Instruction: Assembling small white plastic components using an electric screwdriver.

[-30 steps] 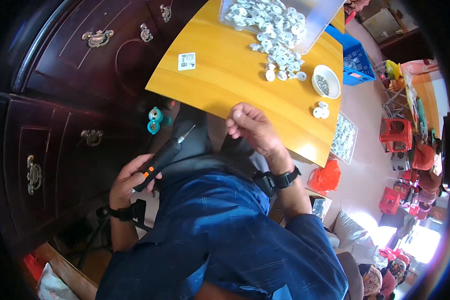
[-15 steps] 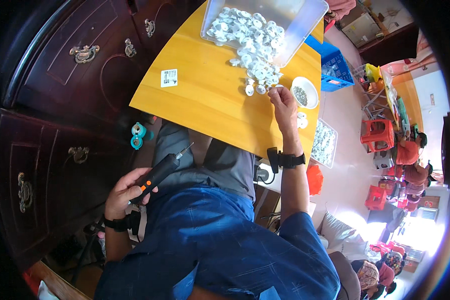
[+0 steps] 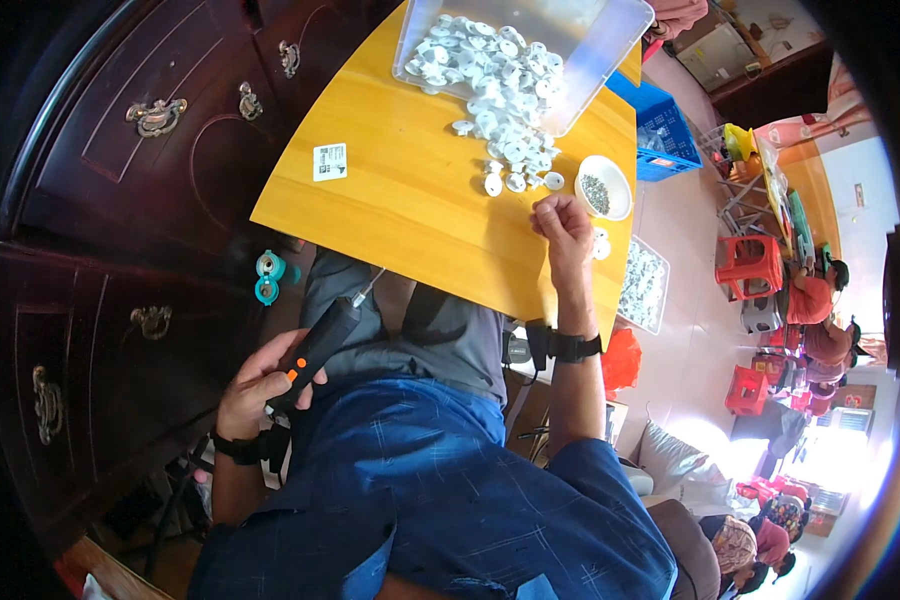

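Note:
My left hand [image 3: 255,392] is wrapped round a black electric screwdriver [image 3: 322,345] with orange buttons, held over my lap with its thin bit pointing up toward the table edge. Above the near right part of the yellow wooden table [image 3: 400,200], my right hand [image 3: 566,232] has its fingertips pinched together; whatever may be between them is hidden. Just beyond it is a white bowl [image 3: 623,178] of small metal screws [image 3: 595,194]. Round white plastic parts [image 3: 510,112] spill from a tipped clear plastic box [image 3: 608,58]. A few more white parts [image 3: 601,244] lie beside my right wrist.
A printed white label [image 3: 330,162] lies on the table's left side. Dark wooden drawers [image 3: 120,210] stand close on my left. On the right are a blue crate [image 3: 667,135], a clear bin of white parts [image 3: 645,285] and red stools [image 3: 748,265]. Other people sit farther off.
My right hand has drawn back slightly toward me from the white parts, still pinched. The screwdriver's tip has risen a little toward the table edge. The whole view has shifted slightly.

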